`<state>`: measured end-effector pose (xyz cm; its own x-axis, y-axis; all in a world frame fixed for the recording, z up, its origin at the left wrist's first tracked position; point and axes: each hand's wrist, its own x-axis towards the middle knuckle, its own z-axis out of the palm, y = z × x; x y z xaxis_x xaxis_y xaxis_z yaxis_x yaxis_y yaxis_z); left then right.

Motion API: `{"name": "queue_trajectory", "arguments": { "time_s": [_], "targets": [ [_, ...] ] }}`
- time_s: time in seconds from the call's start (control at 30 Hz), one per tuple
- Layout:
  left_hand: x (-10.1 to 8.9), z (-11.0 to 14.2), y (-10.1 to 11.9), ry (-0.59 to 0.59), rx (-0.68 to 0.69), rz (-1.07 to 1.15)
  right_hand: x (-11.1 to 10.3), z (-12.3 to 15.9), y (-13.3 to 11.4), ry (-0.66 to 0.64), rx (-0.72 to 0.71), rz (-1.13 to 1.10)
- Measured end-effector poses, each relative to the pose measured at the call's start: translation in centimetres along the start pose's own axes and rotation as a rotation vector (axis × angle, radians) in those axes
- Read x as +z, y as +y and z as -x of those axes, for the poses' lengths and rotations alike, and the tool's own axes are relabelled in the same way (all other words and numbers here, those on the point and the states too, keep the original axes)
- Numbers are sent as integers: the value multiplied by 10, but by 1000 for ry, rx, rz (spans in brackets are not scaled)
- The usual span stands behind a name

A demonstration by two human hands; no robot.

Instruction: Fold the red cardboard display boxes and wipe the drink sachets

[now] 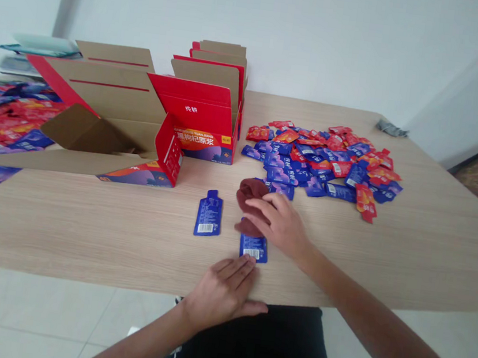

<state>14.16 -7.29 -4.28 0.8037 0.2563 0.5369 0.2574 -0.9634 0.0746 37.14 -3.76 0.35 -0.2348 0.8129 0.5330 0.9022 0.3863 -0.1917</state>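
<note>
My right hand (282, 224) rests on a dark red cloth (251, 194), fingers curled over it and pressing it onto a blue pouch (253, 248) on the wooden table (84, 230). My left hand (225, 292) lies flat at the table's front edge, fingers stretched out, fingertips next to that pouch's lower end. A second blue pouch (209, 213) lies flat a little to the left, apart from both hands.
A heap of red and blue pouches (324, 160) covers the middle right. Open red and brown cartons (115, 123) stand at the back left, with more pouches (3, 115) at the far left. A grey rag (391, 128) lies at the far right corner.
</note>
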Motion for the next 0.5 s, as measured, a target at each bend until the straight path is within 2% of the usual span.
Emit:
{"name": "queue_trajectory", "arguments": {
  "time_s": [0.07,0.13,0.2,0.3,0.43,0.5],
  "targets": [
    [-2,-1,1,6,2,13,4,17,-11,-101,-72,-56],
    [-3,-2,1,12,11,24,13,27,-12,-142,-97,-57],
    [-4,-2,1,11,18,24,23,25,-3,-131,-76,-26],
    [-4,0,1,3,17,22,31,6,16,-134,-64,80],
    [-9,-2,0,9,6,84,21,-19,32,-110,-45,213],
    [-15,-9,-4,-9,-27,156,8,-20,34,-23,4,229]
  ]
}}
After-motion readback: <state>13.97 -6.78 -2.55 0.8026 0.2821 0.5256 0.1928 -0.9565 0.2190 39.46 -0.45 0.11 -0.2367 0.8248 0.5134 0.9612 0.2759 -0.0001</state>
